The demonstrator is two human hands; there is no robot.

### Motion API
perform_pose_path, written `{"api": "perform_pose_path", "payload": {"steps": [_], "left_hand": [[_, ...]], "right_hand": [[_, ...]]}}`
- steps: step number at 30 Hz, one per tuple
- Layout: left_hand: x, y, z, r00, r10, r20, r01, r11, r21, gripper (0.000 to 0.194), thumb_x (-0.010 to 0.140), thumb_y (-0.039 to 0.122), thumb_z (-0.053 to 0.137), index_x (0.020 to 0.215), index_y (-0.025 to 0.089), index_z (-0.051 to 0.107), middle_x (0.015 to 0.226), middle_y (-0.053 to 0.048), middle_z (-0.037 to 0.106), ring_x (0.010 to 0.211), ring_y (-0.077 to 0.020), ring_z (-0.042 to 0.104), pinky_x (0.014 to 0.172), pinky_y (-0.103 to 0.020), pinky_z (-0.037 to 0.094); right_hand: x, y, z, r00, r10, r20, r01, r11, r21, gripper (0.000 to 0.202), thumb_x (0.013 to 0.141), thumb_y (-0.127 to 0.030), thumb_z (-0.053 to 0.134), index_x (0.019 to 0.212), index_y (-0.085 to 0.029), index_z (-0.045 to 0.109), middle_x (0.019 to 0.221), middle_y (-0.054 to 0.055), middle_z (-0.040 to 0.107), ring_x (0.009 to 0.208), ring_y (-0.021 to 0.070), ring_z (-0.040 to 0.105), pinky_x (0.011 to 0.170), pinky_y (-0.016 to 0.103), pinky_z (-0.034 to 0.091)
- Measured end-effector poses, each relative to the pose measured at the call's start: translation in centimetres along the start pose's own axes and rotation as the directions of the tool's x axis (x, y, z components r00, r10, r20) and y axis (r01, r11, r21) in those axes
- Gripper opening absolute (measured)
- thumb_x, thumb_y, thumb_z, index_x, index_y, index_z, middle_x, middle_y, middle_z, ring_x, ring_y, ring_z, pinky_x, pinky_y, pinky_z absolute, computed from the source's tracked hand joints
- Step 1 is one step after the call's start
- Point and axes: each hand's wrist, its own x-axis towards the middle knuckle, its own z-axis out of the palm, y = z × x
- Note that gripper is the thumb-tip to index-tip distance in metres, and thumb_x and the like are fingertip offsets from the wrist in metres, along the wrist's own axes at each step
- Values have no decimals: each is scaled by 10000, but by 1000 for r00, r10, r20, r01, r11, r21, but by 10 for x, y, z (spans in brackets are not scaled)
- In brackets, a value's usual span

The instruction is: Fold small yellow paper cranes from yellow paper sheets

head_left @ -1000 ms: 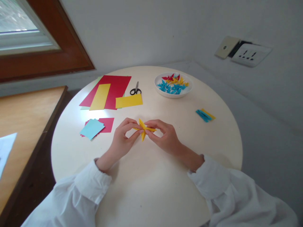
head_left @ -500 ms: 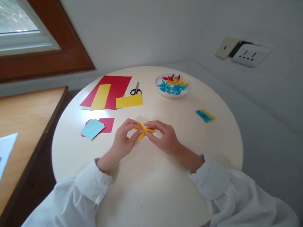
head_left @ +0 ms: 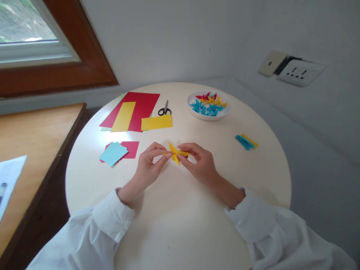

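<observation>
A yellow folded paper star [head_left: 175,153] with pointed arms is held above the round white table [head_left: 180,228], between my two hands. My left hand [head_left: 150,163] pinches its left point between thumb and fingers. On the other side, my right hand [head_left: 201,163] grips its right arm near the centre, thumb below and fingers above. The upper and lower points show between the fingertips.
Behind my hands lie black scissors [head_left: 164,110], a yellow strip [head_left: 156,122] and large red sheets [head_left: 144,107]. Light blue squares [head_left: 113,153] are at left. A white dish [head_left: 209,117] holds folded paper shapes; blue folded strips [head_left: 244,142] lie at right.
The whole view has shifted slightly. The yellow star is turned a little between my fingers, its lower point now leaning right. Both hands still hold it.
</observation>
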Motion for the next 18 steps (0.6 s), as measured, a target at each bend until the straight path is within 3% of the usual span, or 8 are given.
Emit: {"api": "perform_pose_path", "payload": {"steps": [13, 18], "left_hand": [[0, 9, -4, 1000, -29, 9, 29, 999, -21, 302, 855, 435, 535, 802, 204, 722, 845, -53, 602, 776, -164, 582, 708, -292, 482], [1, 4, -3, 983, -176, -51, 167, 975, -145, 232, 831, 404, 574, 809, 189, 658, 812, -35, 609, 795, -157, 589, 726, -288, 511]], "right_hand": [[2, 8, 0, 995, 26, -99, -22, 999, 45, 160, 752, -288, 650, 883, -196, 640, 883, 47, 691, 770, 160, 673, 671, 282, 573], [2, 5, -3, 994, -45, -99, 38, 996, -76, 85, 776, -216, 613, 856, -204, 641, 831, 36, 686, 762, 153, 653, 676, 282, 557]]}}
